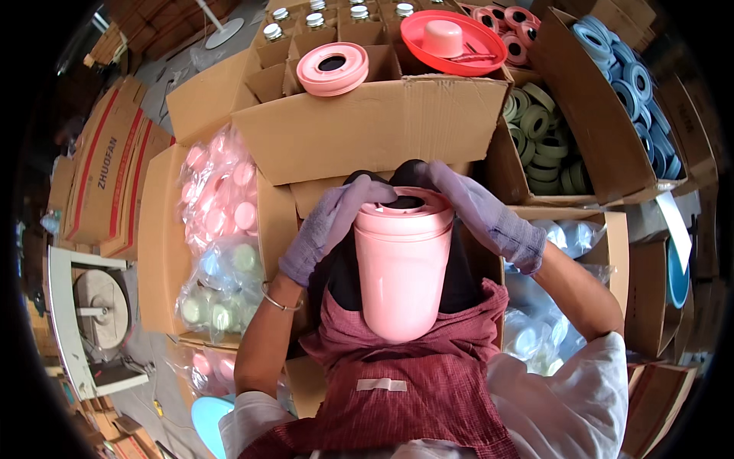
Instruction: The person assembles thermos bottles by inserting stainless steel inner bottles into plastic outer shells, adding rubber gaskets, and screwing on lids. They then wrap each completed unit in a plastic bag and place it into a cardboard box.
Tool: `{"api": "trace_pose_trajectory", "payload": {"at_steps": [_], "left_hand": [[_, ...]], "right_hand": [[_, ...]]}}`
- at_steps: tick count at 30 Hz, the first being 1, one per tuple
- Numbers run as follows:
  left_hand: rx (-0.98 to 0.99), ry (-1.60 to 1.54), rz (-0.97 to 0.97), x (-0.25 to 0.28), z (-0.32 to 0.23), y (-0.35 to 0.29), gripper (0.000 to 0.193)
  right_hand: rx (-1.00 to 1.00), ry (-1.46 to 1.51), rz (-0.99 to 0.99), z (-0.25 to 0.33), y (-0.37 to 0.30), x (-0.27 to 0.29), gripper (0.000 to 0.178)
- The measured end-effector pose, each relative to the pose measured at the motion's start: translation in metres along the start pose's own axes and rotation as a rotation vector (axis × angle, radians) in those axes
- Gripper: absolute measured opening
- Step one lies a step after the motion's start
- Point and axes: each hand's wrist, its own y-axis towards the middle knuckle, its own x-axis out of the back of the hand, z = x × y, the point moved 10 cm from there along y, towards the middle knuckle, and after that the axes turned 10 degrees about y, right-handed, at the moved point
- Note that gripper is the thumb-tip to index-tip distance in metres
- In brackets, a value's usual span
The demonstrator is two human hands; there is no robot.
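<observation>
1. Pink flask [403, 275] stands upright in the lap, long axis vertical.
2. Left hand [325, 226] and right hand [482, 210], gloved, press together on its pink lid [404, 205], equally near.

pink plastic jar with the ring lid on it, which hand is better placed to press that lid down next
Probably the left hand: its fingers already lie across the pink ring lid of the pink plastic jar. The right hand only cups the far rim.

Both hands' fingers [359, 200] hid part of the pink container's [403, 275] lid rim; behind the container, dark cloth covered the lap.
</observation>
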Motion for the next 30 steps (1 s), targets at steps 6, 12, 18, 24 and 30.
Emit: {"api": "trace_pose_trajectory", "payload": {"at_steps": [6, 12, 18, 24, 30], "left_hand": [[-0.524, 0.776, -0.203, -0.044, -0.037, -0.035, 0.023], [-0.496, 1.220, -0.452, -0.080, -0.084, -0.056, 0.022], [-0.459, 0.689, -0.230, -0.039, -0.064, -0.034, 0.024], [-0.054, -0.221, -0.045, -0.013, 0.017, 0.024, 0.050], [-0.416, 0.216, 0.171, -0.034, 0.009, 0.036, 0.046]], "right_hand": [[0.017, 0.071, 0.009, -0.045, 0.017, 0.006, 0.047], [0.072, 0.254, 0.523, -0.055, 0.035, -0.014, 0.055], [0.108, 0.251, 0.367, -0.049, 0.029, -0.001, 0.042], [0.265, -0.231, 0.032, 0.005, -0.023, 0.008, 0.035], [0.446, -0.440, -0.057, 0.022, -0.033, -0.003, 0.027]]}}
